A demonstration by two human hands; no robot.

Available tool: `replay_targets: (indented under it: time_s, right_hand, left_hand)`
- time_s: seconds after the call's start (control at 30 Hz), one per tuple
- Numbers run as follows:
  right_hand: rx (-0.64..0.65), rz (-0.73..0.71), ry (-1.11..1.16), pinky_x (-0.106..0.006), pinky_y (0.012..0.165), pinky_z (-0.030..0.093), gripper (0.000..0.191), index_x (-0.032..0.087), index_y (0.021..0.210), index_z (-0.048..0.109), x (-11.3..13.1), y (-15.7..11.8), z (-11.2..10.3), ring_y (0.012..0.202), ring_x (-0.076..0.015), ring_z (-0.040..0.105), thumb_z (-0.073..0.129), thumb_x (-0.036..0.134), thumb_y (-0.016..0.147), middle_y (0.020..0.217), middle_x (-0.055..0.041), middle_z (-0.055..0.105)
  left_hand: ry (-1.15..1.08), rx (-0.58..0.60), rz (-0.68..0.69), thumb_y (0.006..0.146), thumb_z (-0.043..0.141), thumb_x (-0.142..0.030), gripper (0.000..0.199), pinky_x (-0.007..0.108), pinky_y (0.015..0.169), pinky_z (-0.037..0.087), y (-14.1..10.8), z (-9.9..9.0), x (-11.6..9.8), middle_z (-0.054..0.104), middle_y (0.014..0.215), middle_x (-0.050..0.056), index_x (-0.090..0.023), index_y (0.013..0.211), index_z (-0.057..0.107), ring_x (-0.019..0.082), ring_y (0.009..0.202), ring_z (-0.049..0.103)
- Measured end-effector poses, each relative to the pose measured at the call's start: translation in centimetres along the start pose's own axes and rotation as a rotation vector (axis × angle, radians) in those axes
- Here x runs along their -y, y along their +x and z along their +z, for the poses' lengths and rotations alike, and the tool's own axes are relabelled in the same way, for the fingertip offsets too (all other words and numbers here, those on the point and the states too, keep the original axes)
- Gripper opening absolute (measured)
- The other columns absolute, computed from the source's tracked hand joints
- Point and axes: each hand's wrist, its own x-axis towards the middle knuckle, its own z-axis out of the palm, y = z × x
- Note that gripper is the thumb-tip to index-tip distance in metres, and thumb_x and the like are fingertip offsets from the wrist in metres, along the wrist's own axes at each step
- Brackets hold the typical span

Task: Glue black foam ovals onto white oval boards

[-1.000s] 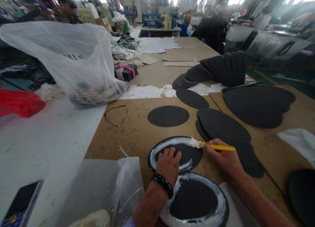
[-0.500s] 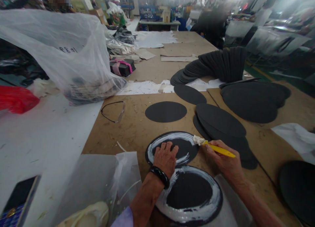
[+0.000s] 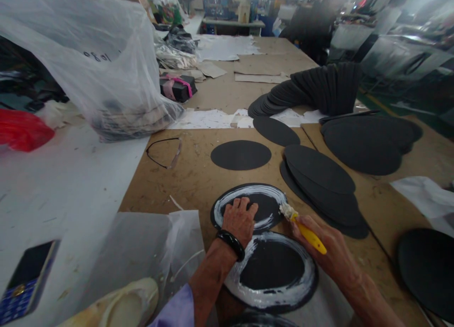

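Note:
My left hand point(image 3: 240, 221) lies with spread fingers on a black oval piece point(image 3: 267, 206) that has a ring of white paste near its edge. A yellow-handled brush point(image 3: 309, 237) is gripped in my right hand point(image 3: 321, 239); its white-coated bristles touch the right edge of that oval. Just below, nearer to me, a second black oval point(image 3: 273, 265) carries a broad white ring. Part of another dark oval shows at the bottom edge. A plain black oval point(image 3: 241, 155) lies beyond my left hand.
Loose black ovals point(image 3: 319, 171) and a fanned stack point(image 3: 319, 88) lie to the right. At the left are a clear plastic bag point(image 3: 120, 72), glasses point(image 3: 173, 153), a phone point(image 3: 28, 275) and a pale container point(image 3: 131, 303). A black box point(image 3: 178, 87) sits farther back.
The brush has moved down along the oval's right edge, and its handle now tilts more steeply toward me. My left hand stays on the oval. The camera view has shifted slightly.

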Motion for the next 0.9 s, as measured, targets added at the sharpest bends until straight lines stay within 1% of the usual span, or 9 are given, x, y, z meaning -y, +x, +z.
replay_targets:
  time_s: [0.13,0.27,0.37,0.5,0.63,0.7,0.77,0.83,0.9]
  right_hand:
    - [0.115,-0.043,-0.023,-0.025,0.054,0.047,0.015,0.023,0.082,0.056,1.5,0.3,0.4,0.058,-0.0155,0.060,0.042,0.025,0.089,0.068,-0.0030,0.059]
    - [0.131,-0.095,0.047,-0.022,0.053,0.047,0.015,0.023,0.081,0.053,3.4,-0.3,1.6,0.057,-0.0135,0.059,0.041,0.022,0.089,0.067,-0.0017,0.057]
    - [0.091,-0.118,0.138,-0.021,0.052,0.046,0.010,0.021,0.084,0.052,3.9,-0.9,2.1,0.056,-0.0123,0.058,0.043,0.018,0.088,0.068,-0.0010,0.057]
    - [-0.041,-0.077,0.135,-0.021,0.059,0.049,0.008,0.021,0.092,0.053,3.4,-1.5,2.2,0.063,-0.0126,0.062,0.049,0.016,0.086,0.075,-0.0018,0.061]
    - [-0.085,0.002,0.129,-0.021,0.059,0.051,0.005,0.022,0.086,0.058,2.2,-1.4,2.0,0.063,-0.0139,0.063,0.053,0.023,0.084,0.074,-0.0011,0.063]
    - [-0.201,0.065,0.121,-0.023,0.063,0.052,0.009,0.022,0.083,0.060,1.4,-0.7,1.7,0.065,-0.0155,0.064,0.058,0.030,0.081,0.075,-0.0023,0.065]
    - [-0.287,0.181,0.157,-0.025,0.064,0.053,0.015,0.021,0.082,0.062,0.9,0.9,1.6,0.065,-0.0166,0.064,0.061,0.036,0.078,0.074,-0.0031,0.066]
    - [-0.262,0.323,0.334,-0.026,0.059,0.054,0.020,0.020,0.080,0.062,0.8,3.1,1.8,0.062,-0.0164,0.064,0.063,0.040,0.076,0.072,-0.0028,0.065]
    - [-0.211,0.429,0.596,-0.026,0.054,0.054,0.025,0.019,0.079,0.061,1.4,5.6,2.6,0.058,-0.0158,0.064,0.065,0.043,0.073,0.072,-0.0025,0.065]
  left_hand:
    - [-0.022,0.022,-0.004,0.079,0.056,-0.025,0.040,0.039,0.081,0.040,0.0,-0.1,0.1,0.046,0.117,0.006,-0.027,0.118,0.049,0.025,0.106,0.043]
    - [-0.050,0.025,0.009,0.078,0.056,-0.027,0.040,0.041,0.082,0.040,0.1,0.0,0.3,0.047,0.116,0.005,-0.028,0.117,0.049,0.025,0.105,0.043]
    - [-0.071,0.022,0.013,0.078,0.057,-0.026,0.039,0.042,0.082,0.041,0.2,0.0,0.6,0.048,0.115,0.004,-0.028,0.116,0.051,0.026,0.105,0.044]
    - [-0.087,0.020,0.023,0.077,0.058,-0.025,0.037,0.041,0.081,0.042,0.4,-0.1,0.7,0.049,0.113,0.004,-0.028,0.113,0.052,0.025,0.104,0.044]
    - [-0.079,0.012,0.025,0.078,0.057,-0.028,0.037,0.042,0.080,0.043,0.1,-0.1,0.7,0.049,0.114,0.004,-0.027,0.114,0.051,0.026,0.103,0.045]
    - [-0.063,0.007,0.023,0.080,0.054,-0.028,0.038,0.043,0.081,0.043,-0.2,0.1,0.5,0.049,0.117,0.005,-0.026,0.118,0.049,0.027,0.105,0.044]
    - [-0.040,0.004,0.014,0.083,0.048,-0.026,0.039,0.045,0.082,0.043,-0.6,0.3,0.2,0.047,0.122,0.007,-0.024,0.122,0.045,0.027,0.108,0.043]
    - [-0.015,-0.003,-0.002,0.087,0.041,-0.023,0.038,0.045,0.083,0.043,-0.9,0.6,-0.1,0.046,0.125,0.007,-0.022,0.124,0.043,0.027,0.109,0.043]
    - [0.006,-0.010,-0.016,0.089,0.036,-0.020,0.038,0.045,0.084,0.043,-1.1,0.7,-0.4,0.046,0.126,0.008,-0.021,0.126,0.041,0.026,0.109,0.043]
